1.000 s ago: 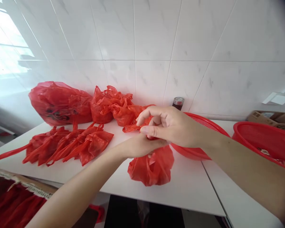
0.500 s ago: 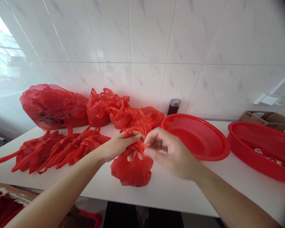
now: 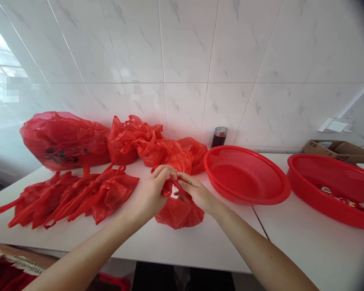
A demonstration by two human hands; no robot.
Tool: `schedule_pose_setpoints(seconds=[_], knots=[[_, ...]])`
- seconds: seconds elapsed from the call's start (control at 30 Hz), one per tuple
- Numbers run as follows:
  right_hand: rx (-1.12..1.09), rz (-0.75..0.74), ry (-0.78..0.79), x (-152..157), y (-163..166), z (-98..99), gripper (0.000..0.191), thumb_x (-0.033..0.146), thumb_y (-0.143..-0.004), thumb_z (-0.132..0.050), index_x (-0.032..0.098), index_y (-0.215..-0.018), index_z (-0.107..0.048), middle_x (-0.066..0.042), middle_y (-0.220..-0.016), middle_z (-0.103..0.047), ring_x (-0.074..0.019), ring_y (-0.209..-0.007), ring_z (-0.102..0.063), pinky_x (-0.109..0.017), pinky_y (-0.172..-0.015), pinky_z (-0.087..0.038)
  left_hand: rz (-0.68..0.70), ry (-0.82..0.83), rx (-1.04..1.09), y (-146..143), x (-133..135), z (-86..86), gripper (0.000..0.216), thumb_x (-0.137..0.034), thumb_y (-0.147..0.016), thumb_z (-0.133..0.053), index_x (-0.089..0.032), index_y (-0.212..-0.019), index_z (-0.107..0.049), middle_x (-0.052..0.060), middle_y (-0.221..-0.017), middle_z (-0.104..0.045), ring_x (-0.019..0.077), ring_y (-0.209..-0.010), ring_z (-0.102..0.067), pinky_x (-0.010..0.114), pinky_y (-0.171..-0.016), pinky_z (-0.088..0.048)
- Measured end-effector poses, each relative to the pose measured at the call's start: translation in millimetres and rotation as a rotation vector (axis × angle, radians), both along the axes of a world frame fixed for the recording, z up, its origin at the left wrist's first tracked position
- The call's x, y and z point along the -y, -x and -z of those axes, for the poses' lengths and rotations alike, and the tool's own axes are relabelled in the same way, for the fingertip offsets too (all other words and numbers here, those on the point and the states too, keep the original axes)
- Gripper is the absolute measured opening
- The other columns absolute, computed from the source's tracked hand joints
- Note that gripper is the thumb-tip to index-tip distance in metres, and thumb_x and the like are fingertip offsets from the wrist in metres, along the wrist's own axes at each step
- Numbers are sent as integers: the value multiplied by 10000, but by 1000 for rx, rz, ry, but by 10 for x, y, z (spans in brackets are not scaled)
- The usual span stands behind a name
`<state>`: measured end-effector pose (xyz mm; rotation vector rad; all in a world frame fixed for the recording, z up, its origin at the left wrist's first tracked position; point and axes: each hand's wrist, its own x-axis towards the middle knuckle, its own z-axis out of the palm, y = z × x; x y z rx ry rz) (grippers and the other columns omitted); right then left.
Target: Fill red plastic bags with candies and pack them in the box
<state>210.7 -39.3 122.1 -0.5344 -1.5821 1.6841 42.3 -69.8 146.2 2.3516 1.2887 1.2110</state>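
A red plastic bag (image 3: 180,216) rests on the white table in front of me, its upper part gathered between my hands. My left hand (image 3: 159,190) is closed on the bag's left handle side. Opposite it, my right hand (image 3: 195,192) pinches the other side, and the fingertips of both hands meet at the top. A small gap shows between the twisted handles. Whatever the bag contains is hidden. Just behind my hands lie more red plastic bags (image 3: 197,151), loosely crumpled.
Several tied red bags (image 3: 75,196) lie in a row at left, with a large stuffed red bag (image 3: 65,141) behind. At right stand a red mesh basket (image 3: 245,173) and a second basket (image 3: 330,206) with small items. A black flask (image 3: 219,137) and cardboard box (image 3: 339,151) are by the wall.
My right hand has come in to meet the left at the bag's top. My left hand has turned over, knuckles up. The view has shifted slightly.
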Motion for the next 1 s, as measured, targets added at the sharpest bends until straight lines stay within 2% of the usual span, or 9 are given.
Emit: schedule_pose_setpoints(seconds=[0.1,0.2,0.37,0.47,0.53,0.67,0.77,0.87,1.0], knots=[[17,-25,22,54,-52,-20,245,450,-915,-520,217,-920,-596,55,-645,-508,-85,-535,-506,-316,-739,-495,49,48,-59,85,2,10,390,-32,-798,-416,-225,-1095,-578,56,-1102,-624,172,-968,-592,281,-776,-471],[21,133,-2,29,-82,81,317,493,-917,-481,207,-782,-493,27,-720,-571,-115,-666,-606,-280,-691,-507,74,262,-118,231,74,40,320,-139,-890,-382,-234,-1094,-609,29,-997,-681,167,-890,-620,278,-786,-468],[251,560,85,-340,-33,700,319,508,-888,-412,220,-751,-403,33,-679,-586,-124,-545,-618,-250,-533,-503,27,502,-223,438,417,301,231,-107,-808,-397,-207,-747,-596,-5,-715,-639,156,-673,-577,247,-628,-434],[364,685,47,-573,19,1061,282,459,-869,-398,232,-703,-381,46,-554,-530,-147,-506,-595,-250,-499,-469,77,576,-198,474,619,494,250,-122,-811,-403,-223,-808,-632,20,-822,-677,183,-784,-606,273,-732,-453],[396,727,-11,-634,47,1173,282,452,-873,-387,237,-690,-380,40,-550,-524,-153,-528,-577,-250,-509,-444,45,634,-96,477,662,583,240,-202,-875,-402,-234,-861,-640,26,-883,-685,196,-858,-611,291,-801,-453],[447,828,-165,-508,121,1160,297,460,-934,-271,242,-789,-412,17,-682,-582,-153,-617,-565,-250,-571,-412,-131,747,382,448,522,711,332,-480,-922,-384,-219,-814,-560,36,-908,-650,204,-918,-607,334,-887,-461],[535,805,-319,-319,248,1156,278,454,-948,-284,244,-872,-450,18,-709,-601,-160,-644,-567,-247,-606,-377,-275,809,621,348,336,876,409,-596,-882,-378,-213,-801,-497,36,-892,-623,185,-775,-616,342,-758,-515],[645,742,-426,-208,383,1236,280,445,-947,-304,235,-883,-478,10,-691,-612,-172,-616,-572,-243,-567,-330,-382,707,581,219,163,1109,430,-627,-875,-333,-226,-754,-429,-6,-741,-558,165,-654,-564,304,-648,-489],[747,764,-467,-305,376,1315,308,430,-967,-265,225,-895,-483,-6,-702,-627,-177,-626,-585,-243,-559,-311,-445,594,404,236,-12,1328,387,-582,-900,-291,-244,-739,-389,-42,-642,-479,160,-617,-504,278,-635,-426]])
